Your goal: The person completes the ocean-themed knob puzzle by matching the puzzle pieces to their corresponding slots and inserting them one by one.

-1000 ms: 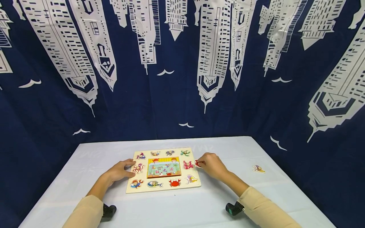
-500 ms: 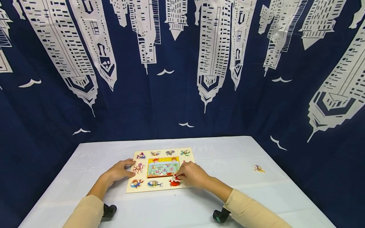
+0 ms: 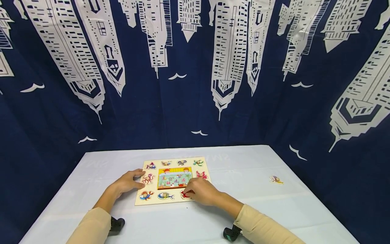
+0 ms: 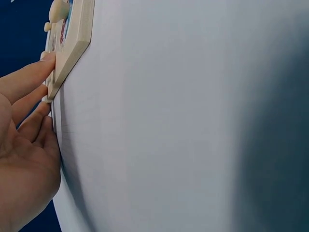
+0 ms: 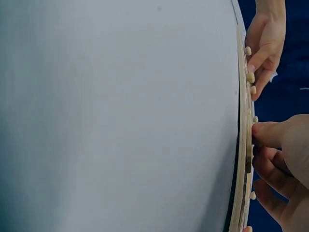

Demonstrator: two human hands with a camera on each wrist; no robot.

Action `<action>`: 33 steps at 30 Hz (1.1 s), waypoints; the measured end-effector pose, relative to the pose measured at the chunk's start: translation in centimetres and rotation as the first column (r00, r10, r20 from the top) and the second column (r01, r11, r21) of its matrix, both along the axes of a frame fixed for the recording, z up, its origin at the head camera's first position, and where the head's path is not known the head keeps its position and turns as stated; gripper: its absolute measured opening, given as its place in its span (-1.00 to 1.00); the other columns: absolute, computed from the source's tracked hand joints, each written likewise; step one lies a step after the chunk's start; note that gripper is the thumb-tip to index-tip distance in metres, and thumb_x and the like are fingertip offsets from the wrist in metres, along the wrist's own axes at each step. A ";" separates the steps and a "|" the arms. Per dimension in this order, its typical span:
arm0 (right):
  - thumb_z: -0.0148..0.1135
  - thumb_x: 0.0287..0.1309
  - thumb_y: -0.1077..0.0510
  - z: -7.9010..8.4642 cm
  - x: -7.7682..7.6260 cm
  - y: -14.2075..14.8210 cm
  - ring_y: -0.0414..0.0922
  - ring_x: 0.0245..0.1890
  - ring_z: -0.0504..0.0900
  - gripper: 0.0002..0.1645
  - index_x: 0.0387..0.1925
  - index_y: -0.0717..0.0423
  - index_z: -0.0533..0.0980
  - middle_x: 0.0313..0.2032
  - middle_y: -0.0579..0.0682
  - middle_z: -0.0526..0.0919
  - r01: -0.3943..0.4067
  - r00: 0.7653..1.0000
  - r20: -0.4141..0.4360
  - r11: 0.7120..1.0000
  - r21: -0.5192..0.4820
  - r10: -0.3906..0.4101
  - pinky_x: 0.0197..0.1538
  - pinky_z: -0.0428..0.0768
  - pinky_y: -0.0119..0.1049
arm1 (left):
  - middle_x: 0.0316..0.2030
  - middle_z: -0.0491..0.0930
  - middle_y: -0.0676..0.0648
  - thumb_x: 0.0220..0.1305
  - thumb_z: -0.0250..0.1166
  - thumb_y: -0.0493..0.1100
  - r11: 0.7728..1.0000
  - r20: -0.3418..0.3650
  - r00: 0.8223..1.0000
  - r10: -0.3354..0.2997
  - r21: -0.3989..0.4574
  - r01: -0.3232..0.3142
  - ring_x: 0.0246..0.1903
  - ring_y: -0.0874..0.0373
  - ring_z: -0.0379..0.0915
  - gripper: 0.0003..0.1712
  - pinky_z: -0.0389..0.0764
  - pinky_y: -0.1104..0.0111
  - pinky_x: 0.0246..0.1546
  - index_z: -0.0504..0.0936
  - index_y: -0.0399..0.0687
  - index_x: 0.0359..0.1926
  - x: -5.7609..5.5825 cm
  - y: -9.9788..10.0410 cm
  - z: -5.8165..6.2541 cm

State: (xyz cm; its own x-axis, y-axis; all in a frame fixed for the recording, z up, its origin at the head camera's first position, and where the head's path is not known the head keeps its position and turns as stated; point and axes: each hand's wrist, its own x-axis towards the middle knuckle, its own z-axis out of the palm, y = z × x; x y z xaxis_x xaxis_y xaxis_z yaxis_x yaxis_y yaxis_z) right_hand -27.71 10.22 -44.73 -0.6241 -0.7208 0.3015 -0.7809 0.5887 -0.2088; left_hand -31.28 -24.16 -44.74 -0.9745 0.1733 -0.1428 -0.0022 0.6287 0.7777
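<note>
A wooden knob puzzle board [image 3: 154, 201] with sea-animal pieces lies on the white table. My right hand [image 3: 201, 191] is over its near right part, pinching a red crab piece [image 3: 183, 194] between thumb and fingers at the printed crab spot. In the right wrist view the thumb is by a knob and the edge of the crab piece [image 5: 249, 159] sits close over the board. The hand hides the board's near right corner. At the left edge my left hand [image 3: 128, 181] rests with thumb and fingers spread against the board; the left wrist view shows fingertips [image 4: 49, 57] touching its rim.
A loose yellow and purple piece [image 3: 276, 180] with a knob lies on the table to the right. Around the board's picture [image 3: 174, 179] sit several knobbed pieces, such as an octopus [image 3: 148, 179] and a fish [image 3: 166, 196]. A dark blue patterned cloth [image 3: 182, 108] hangs behind.
My right hand has carried the crab piece from beyond the board's right edge leftward and nearer, down onto the printed crab. The left hand has stayed on the left edge.
</note>
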 end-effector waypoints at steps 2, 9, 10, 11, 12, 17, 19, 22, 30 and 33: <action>0.49 0.21 0.24 -0.1 0.1 -0.1 -0.35 -0.24 0.63 -0.91 -0.24 0.04 0.81 -0.31 -0.21 0.72 0.011 1.000 -0.008 1.000 -0.007 -0.011 -0.19 0.59 -0.55 | 0.55 0.09 -0.35 0.18 0.53 -0.21 1.000 0.001 1.000 -0.002 -0.003 0.002 0.51 -0.46 -0.20 -0.15 -0.11 -0.36 0.42 0.41 -0.28 0.45 -0.1 0.0 0.0; 0.46 0.25 0.25 0.1 0.0 -0.1 -0.33 -0.24 0.63 -0.90 -0.22 0.06 0.81 -0.29 -0.16 0.75 -0.016 1.000 0.000 1.000 -0.011 0.016 -0.19 0.59 -0.53 | 0.55 0.08 -0.35 0.19 0.52 -0.21 1.000 -0.005 1.000 -0.005 -0.021 0.005 0.52 -0.45 -0.22 -0.14 -0.13 -0.36 0.42 0.39 -0.29 0.46 -0.3 0.1 0.3; 0.45 0.25 0.25 0.1 -0.1 -0.1 -0.33 -0.23 0.63 -0.89 -0.21 0.07 0.80 -0.28 -0.16 0.75 -0.021 1.000 0.018 1.000 -0.009 0.022 -0.17 0.59 -0.53 | 0.55 0.08 -0.35 0.19 0.52 -0.20 1.000 -0.004 1.000 -0.006 -0.022 0.006 0.52 -0.45 -0.22 -0.14 -0.13 -0.36 0.41 0.39 -0.29 0.46 -0.3 0.1 0.3; 0.45 0.25 0.25 0.2 -0.2 0.0 -0.33 -0.23 0.63 -0.88 -0.19 0.08 0.80 -0.27 -0.16 0.76 -0.026 0.999 0.038 1.000 -0.006 0.026 -0.15 0.59 -0.53 | 0.55 0.08 -0.35 0.19 0.52 -0.20 1.000 -0.005 1.000 -0.007 -0.022 0.007 0.52 -0.45 -0.22 -0.14 -0.13 -0.36 0.42 0.39 -0.29 0.47 -0.3 0.0 0.4; 0.45 0.25 0.27 0.3 -0.3 0.1 -0.33 -0.24 0.62 -0.86 -0.16 0.09 0.80 -0.26 -0.16 0.76 -0.031 0.998 0.057 1.000 0.000 0.031 -0.14 0.58 -0.52 | 0.55 0.08 -0.35 0.19 0.52 -0.19 1.000 -0.004 1.000 -0.009 -0.022 0.009 0.52 -0.45 -0.22 -0.13 -0.13 -0.36 0.42 0.38 -0.29 0.47 -0.4 0.0 0.4; 0.39 0.27 0.29 0.8 -0.6 0.3 -0.32 -0.29 0.53 -0.77 -0.05 0.09 0.77 -0.25 -0.18 0.73 -0.043 0.991 0.131 0.998 0.038 0.037 -0.16 0.54 -0.51 | 0.55 0.07 -0.35 0.18 0.53 -0.19 1.000 -0.001 1.000 -0.008 -0.016 0.008 0.52 -0.45 -0.23 -0.13 -0.13 -0.36 0.41 0.38 -0.28 0.47 -0.3 0.0 0.4; 0.37 0.30 0.28 0.9 -0.6 0.3 -0.33 -0.28 0.53 -0.76 -0.04 0.07 0.76 -0.22 -0.19 0.73 -0.042 0.990 0.134 0.998 0.050 0.035 -0.14 0.54 -0.50 | 0.56 0.06 -0.34 0.19 0.52 -0.20 1.000 0.002 1.000 -0.004 -0.011 0.004 0.52 -0.44 -0.23 -0.13 -0.13 -0.36 0.42 0.39 -0.28 0.47 -0.3 0.0 0.3; 0.36 0.31 0.26 0.8 -0.6 0.4 -0.34 -0.25 0.55 -0.78 -0.05 0.04 0.76 -0.17 -0.22 0.73 -0.032 0.990 0.136 0.998 0.051 0.025 -0.11 0.56 -0.49 | 0.56 0.05 -0.35 0.20 0.52 -0.20 1.000 0.004 1.000 -0.008 -0.012 0.008 0.52 -0.44 -0.24 -0.14 -0.14 -0.35 0.42 0.38 -0.28 0.47 -0.2 0.0 0.3; 0.36 0.30 0.24 0.9 -1.0 1.5 -0.30 -0.35 0.49 -0.80 -0.08 0.03 0.75 -0.35 -0.28 0.62 -0.020 0.988 0.151 0.999 0.046 0.013 -0.23 0.50 -0.45 | 0.56 0.07 -0.34 0.20 0.52 -0.20 1.000 0.011 1.000 -0.002 -0.028 0.003 0.52 -0.43 -0.24 -0.14 -0.14 -0.35 0.42 0.38 -0.27 0.47 -0.1 0.2 0.2; 0.36 0.29 0.25 0.9 -1.2 2.1 -0.32 -0.43 0.44 -0.80 -0.09 0.03 0.75 -0.41 -0.31 0.58 -0.022 0.986 0.164 0.999 0.034 0.016 -0.33 0.44 -0.46 | 0.55 0.06 -0.35 0.19 0.52 -0.19 1.000 0.011 1.000 -0.004 -0.029 0.004 0.52 -0.44 -0.23 -0.13 -0.13 -0.36 0.42 0.38 -0.28 0.47 -0.2 0.1 0.1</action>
